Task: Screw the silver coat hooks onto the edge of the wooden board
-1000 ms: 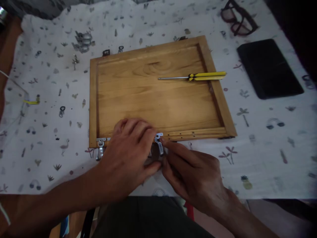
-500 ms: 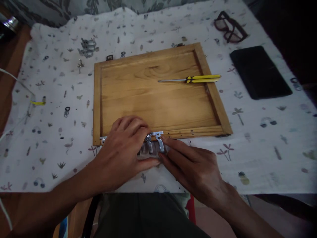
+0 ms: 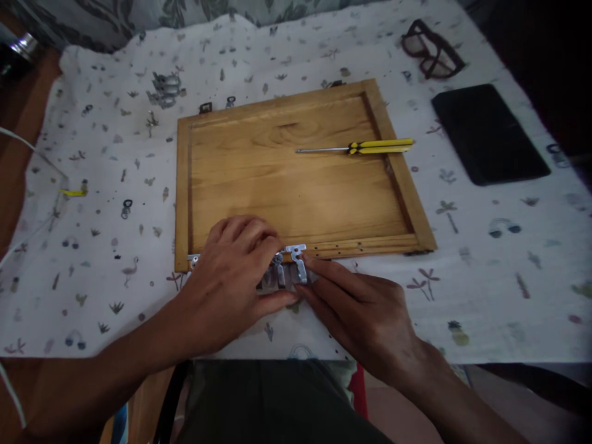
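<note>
A shallow framed wooden board (image 3: 282, 179) lies on the cloth in front of me. Silver metal hooks stand along its near edge. My left hand (image 3: 231, 277) curls over that edge, with its fingers bent and its thumb below, around a hook (image 3: 280, 271) that is partly covered. One more hook (image 3: 300, 262), with a flat T-shaped top resting on the edge strip, is pinched at its right side by the fingertips of my right hand (image 3: 365, 308). Left of my hand a screwed-on plate (image 3: 193, 260) shows. A screwdriver (image 3: 361, 148) with a yellow and black handle lies across the board.
Several loose metal hooks (image 3: 165, 88) and a small pile of screws (image 3: 152, 122) lie at the back left. Dark-framed glasses (image 3: 432, 50) and a black tablet-like slab (image 3: 490, 134) are on the right. A white cable (image 3: 32, 148) runs along the left side.
</note>
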Action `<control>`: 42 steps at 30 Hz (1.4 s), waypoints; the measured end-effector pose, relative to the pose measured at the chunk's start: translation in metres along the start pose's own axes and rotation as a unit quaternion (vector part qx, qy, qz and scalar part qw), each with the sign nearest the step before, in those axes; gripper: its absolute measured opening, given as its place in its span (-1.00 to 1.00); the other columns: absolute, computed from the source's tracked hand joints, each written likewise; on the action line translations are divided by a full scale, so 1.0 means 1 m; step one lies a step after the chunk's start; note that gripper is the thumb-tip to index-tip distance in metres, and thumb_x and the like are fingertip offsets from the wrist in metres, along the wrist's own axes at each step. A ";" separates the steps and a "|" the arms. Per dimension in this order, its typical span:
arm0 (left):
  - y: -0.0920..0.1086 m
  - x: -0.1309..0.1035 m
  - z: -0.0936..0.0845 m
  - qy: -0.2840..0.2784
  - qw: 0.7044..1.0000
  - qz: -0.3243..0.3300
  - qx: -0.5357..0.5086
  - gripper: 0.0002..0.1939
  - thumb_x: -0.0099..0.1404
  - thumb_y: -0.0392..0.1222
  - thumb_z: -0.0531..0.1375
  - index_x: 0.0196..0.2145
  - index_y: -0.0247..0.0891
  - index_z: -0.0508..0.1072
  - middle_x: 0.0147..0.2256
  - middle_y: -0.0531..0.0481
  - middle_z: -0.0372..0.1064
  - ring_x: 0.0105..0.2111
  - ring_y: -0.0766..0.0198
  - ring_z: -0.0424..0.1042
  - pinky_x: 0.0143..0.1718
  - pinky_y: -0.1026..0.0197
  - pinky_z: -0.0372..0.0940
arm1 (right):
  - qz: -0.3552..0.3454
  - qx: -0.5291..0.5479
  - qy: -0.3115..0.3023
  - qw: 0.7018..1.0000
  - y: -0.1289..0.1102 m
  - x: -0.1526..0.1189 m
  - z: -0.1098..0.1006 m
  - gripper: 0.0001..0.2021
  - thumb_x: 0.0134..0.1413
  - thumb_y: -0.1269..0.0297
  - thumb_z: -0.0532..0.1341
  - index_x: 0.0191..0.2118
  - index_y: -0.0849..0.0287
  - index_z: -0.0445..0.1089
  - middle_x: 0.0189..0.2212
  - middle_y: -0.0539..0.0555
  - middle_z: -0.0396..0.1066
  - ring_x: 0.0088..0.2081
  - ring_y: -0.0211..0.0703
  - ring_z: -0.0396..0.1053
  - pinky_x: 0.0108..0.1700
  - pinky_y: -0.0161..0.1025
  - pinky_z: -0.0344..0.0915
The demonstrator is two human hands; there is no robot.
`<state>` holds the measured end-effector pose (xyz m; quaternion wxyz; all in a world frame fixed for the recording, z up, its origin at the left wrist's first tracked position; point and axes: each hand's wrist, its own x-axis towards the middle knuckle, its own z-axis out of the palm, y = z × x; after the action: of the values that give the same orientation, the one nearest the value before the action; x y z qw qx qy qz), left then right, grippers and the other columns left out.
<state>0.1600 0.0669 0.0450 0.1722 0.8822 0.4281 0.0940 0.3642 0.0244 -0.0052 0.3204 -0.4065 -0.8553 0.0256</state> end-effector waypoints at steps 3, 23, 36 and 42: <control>0.000 0.000 0.001 0.003 1.000 0.003 -0.001 -0.56 0.24 0.01 0.36 -0.06 -0.36 0.46 -0.02 -0.18 0.42 0.05 -0.05 0.34 0.11 -0.17 0.24 | -0.001 0.001 -0.002 1.000 0.000 0.000 0.000 -0.95 0.22 0.48 0.23 -0.29 0.30 0.43 -0.13 0.17 0.55 -0.39 -0.24 0.51 -0.41 -0.28 0.44; 0.003 0.000 0.004 -0.001 1.000 0.007 0.016 -0.48 0.24 0.08 0.35 0.01 -0.31 0.43 0.01 -0.18 0.40 0.06 -0.07 0.33 0.10 -0.19 0.22 | 0.010 0.004 0.006 1.000 0.001 -0.002 0.001 -0.95 0.20 0.47 0.25 -0.30 0.30 0.46 -0.13 0.16 0.56 -0.37 -0.26 0.51 -0.34 -0.30 0.49; 0.003 0.002 0.005 0.013 0.999 0.011 0.045 -0.50 0.32 0.21 0.22 -0.06 -0.30 0.50 -0.04 -0.19 0.42 0.02 -0.10 0.35 0.05 -0.22 0.26 | 0.013 0.011 -0.007 1.000 0.004 -0.006 0.001 -0.89 0.22 0.52 0.19 -0.31 0.29 0.46 -0.10 0.16 0.55 -0.37 -0.25 0.51 -0.38 -0.28 0.46; 0.006 0.003 0.004 0.019 0.998 0.011 0.051 -0.61 0.33 0.07 0.27 -0.07 -0.31 0.50 -0.05 -0.18 0.42 0.02 -0.11 0.35 0.05 -0.25 0.26 | 0.021 0.027 -0.006 0.999 0.003 -0.005 0.000 -0.93 0.21 0.49 0.22 -0.33 0.27 0.41 -0.08 0.15 0.54 -0.38 -0.24 0.50 -0.42 -0.26 0.42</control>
<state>0.1672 0.0650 0.0433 0.1176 0.8925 0.4259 0.0908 0.3683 0.0233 -0.0091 0.3253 -0.4155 -0.8474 0.0579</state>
